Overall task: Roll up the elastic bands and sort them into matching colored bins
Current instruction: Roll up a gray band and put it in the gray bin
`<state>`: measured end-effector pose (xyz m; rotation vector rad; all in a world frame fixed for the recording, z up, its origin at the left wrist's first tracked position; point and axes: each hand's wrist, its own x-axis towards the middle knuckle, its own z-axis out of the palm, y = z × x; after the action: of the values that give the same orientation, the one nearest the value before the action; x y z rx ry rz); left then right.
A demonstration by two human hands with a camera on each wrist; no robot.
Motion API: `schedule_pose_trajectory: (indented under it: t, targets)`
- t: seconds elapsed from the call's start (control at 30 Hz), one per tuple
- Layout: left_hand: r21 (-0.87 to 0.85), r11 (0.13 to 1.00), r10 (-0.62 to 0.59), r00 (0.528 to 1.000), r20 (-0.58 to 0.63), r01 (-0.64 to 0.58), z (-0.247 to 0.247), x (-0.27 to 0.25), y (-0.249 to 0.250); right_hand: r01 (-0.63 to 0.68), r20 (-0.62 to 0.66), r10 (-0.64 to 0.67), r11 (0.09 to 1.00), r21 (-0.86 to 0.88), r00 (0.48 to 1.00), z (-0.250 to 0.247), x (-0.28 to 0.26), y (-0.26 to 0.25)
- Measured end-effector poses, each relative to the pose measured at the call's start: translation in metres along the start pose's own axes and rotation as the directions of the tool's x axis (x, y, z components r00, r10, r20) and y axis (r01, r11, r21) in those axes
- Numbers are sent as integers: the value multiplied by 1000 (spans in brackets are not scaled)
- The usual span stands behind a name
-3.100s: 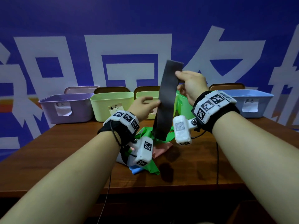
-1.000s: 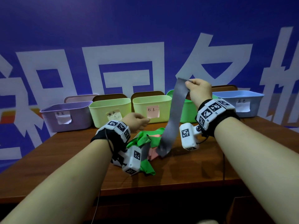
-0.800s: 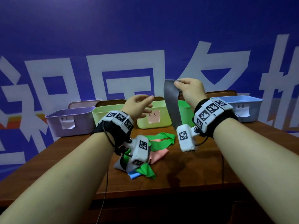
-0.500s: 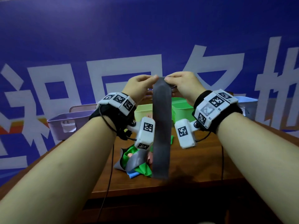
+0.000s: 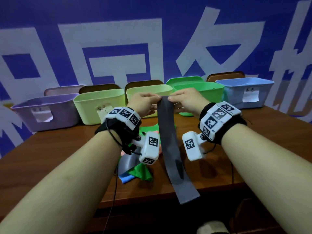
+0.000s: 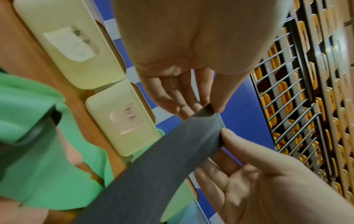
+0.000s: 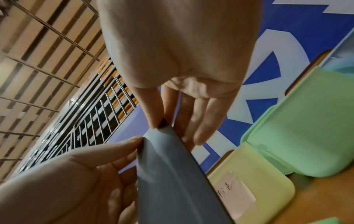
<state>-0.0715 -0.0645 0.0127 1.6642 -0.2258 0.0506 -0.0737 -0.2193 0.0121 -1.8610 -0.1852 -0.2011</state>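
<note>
Lowered now, both hands — left hand (image 5: pixel 143 103), right hand (image 5: pixel 185 100) — each grip pinching the grey band (image 5: pixel 170 149)'s top corners; rolling unstarted, pile (image 5: pixel 138 171) waits at seven o'clock.

Matt grey elastic band (image 5: pixel 170 149), wooden table (image 5: pixel 67 149)

Grey band (image 5: pixel 170 146), green band (image 5: pixel 141 172), lilac bin (image 5: pixel 45 112), yellow-green bins (image 5: pixel 99 107), green bin (image 5: pixel 202 92), blue bin (image 5: pixel 244 92)

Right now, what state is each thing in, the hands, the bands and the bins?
Left hand: pinches the grey band's top edge.
Right hand: pinches the same edge.
Grey band: unrolled, hanging past the table edge.
Band pile: loose on the table, not rolled.
Blue bin: open, contents not visible.
</note>
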Motion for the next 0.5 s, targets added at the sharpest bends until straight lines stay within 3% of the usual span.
schedule_pose_trajectory:
  t: [0.37, 0.5]
  targets:
    - [-112, 988, -106, 994, -8, 104, -1, 81, -50, -91, 22, 89, 991, 94, 996, 19, 78, 56]
    - [-54, 993, -107, 994, 17, 108, -5, 99, -56, -95, 55, 87, 984, 154, 995, 22, 96, 67]
